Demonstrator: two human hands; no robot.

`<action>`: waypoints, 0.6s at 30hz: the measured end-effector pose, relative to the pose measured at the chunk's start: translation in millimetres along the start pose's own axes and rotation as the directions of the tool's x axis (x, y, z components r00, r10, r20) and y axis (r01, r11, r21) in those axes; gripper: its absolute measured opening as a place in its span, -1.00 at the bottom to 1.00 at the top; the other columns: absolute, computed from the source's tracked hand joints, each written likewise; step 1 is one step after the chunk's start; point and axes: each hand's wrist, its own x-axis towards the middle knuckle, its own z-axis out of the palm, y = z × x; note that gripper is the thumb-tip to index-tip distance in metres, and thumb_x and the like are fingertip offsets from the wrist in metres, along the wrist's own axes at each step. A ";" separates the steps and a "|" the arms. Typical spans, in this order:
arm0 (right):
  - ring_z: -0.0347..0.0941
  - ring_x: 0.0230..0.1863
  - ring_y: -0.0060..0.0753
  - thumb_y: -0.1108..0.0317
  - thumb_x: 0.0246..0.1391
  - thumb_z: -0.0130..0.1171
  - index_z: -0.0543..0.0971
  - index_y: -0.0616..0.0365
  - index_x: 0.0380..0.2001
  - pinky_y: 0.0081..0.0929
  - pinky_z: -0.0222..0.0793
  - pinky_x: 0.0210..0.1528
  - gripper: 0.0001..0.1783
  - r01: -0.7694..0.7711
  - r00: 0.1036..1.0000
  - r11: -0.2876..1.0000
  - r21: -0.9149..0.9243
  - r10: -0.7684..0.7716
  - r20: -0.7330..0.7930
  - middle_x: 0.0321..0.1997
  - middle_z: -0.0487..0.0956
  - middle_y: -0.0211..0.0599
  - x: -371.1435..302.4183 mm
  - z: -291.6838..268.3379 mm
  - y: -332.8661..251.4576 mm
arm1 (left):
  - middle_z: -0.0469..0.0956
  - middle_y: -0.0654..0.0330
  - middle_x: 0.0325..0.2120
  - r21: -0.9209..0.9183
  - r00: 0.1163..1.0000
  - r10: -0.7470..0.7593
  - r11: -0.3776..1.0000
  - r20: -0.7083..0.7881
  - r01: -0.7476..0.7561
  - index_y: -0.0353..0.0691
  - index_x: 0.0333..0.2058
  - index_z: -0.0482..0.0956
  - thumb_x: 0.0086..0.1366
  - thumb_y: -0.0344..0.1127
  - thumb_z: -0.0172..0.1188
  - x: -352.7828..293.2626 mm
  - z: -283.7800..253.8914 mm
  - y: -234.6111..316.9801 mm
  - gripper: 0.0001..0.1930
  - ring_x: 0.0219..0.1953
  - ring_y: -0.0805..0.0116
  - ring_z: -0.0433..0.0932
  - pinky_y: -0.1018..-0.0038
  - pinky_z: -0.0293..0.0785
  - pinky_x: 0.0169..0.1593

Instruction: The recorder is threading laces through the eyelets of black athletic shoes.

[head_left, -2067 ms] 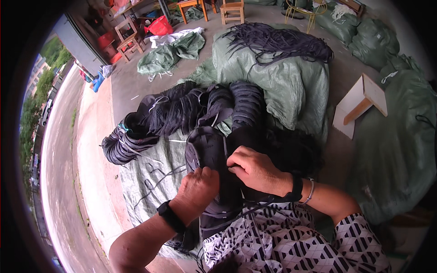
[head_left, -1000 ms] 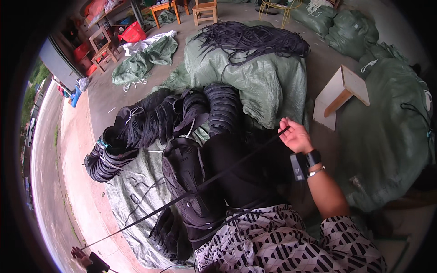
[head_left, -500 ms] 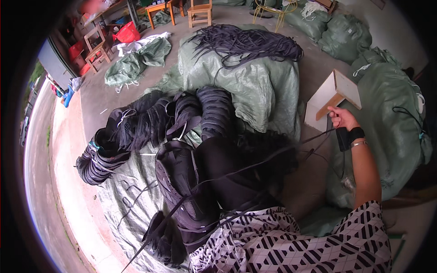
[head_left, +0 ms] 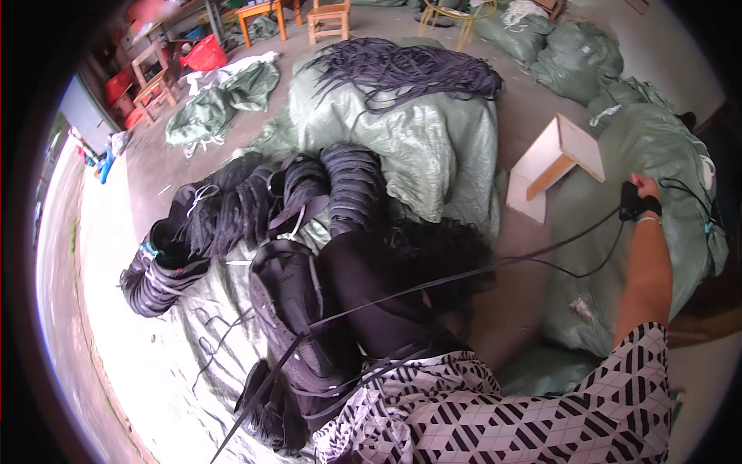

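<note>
My right hand (head_left: 644, 185) is stretched out far to the right with its fingers closed on a dark shoelace (head_left: 402, 292). The lace runs taut down to the lower left, across a dark shoe upper (head_left: 287, 286) that lies over my legs. A second strand hangs in a loop below the hand. My left hand is outside the view. A black band with a flat block (head_left: 632, 203) is on my right wrist. Nested stacks of dark shoe uppers (head_left: 352, 182) lie before me, some tied with pale cord. Loose dark uppers (head_left: 270, 410) lie beside my lap.
A large pale green sack (head_left: 371, 127) bears a heap of dark laces (head_left: 410, 69). Right of it stands a small wooden stool (head_left: 560, 158). Stuffed green sacks (head_left: 657, 155) line the right side. Chairs (head_left: 328, 22) and a red basket (head_left: 205, 54) are at the back.
My right hand has moved farther right and slightly up, away from the stool, drawing the lace with it. The whole view has shifted slightly.
</note>
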 end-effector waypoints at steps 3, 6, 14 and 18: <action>0.42 -0.58 -0.21 0.28 0.06 0.07 0.60 0.17 -0.40 -0.29 0.39 -0.43 -0.79 -0.197 0.969 0.960 0.199 0.161 0.185 -0.54 0.57 -0.19 7.1 37.5 -29.7 | 0.49 0.00 -0.08 0.071 1.000 -0.002 0.997 0.007 0.001 -0.35 0.15 0.32 0.42 -0.16 -0.17 -28.1 -39.7 12.2 -0.54 -0.10 0.19 0.54 0.39 0.57 -0.07; 0.42 -0.34 -0.22 0.47 -0.19 0.22 0.35 0.40 0.00 -0.36 0.41 -0.47 -0.40 -0.375 0.901 0.731 0.570 0.145 0.408 -0.23 0.55 -0.02 -54.4 89.6 -208.7 | 0.52 0.00 -0.11 0.202 1.000 0.010 0.979 0.002 -0.010 -0.37 0.14 0.33 0.42 -0.16 -0.17 -65.1 -58.4 58.1 -0.54 -0.12 0.19 0.56 0.40 0.58 -0.09; 0.52 -0.31 0.07 0.41 0.09 0.04 0.47 0.26 -0.30 -0.15 0.41 -0.27 -0.85 0.398 0.314 0.299 0.868 -0.933 0.177 -0.42 0.56 0.04 -252.5 -80.3 -568.7 | 0.35 0.38 -0.73 -0.215 0.954 -0.257 0.933 0.156 0.287 -0.12 -0.40 0.47 0.42 -0.02 -0.08 -86.3 308.0 22.0 -0.66 -0.80 0.67 0.05 0.67 -0.10 -0.75; 0.54 -0.31 -0.04 0.51 0.01 0.05 0.53 0.26 -0.34 -0.20 0.44 -0.25 -0.87 0.363 0.346 0.090 0.927 -0.937 -0.045 -0.36 0.57 -0.05 -276.7 -83.1 -591.8 | 0.33 0.35 -0.75 -0.012 0.822 -0.269 0.948 0.502 0.318 -0.16 -0.32 0.50 0.44 0.01 -0.14 -115.0 406.0 47.2 -0.62 -0.79 0.63 0.11 0.67 -0.05 -0.75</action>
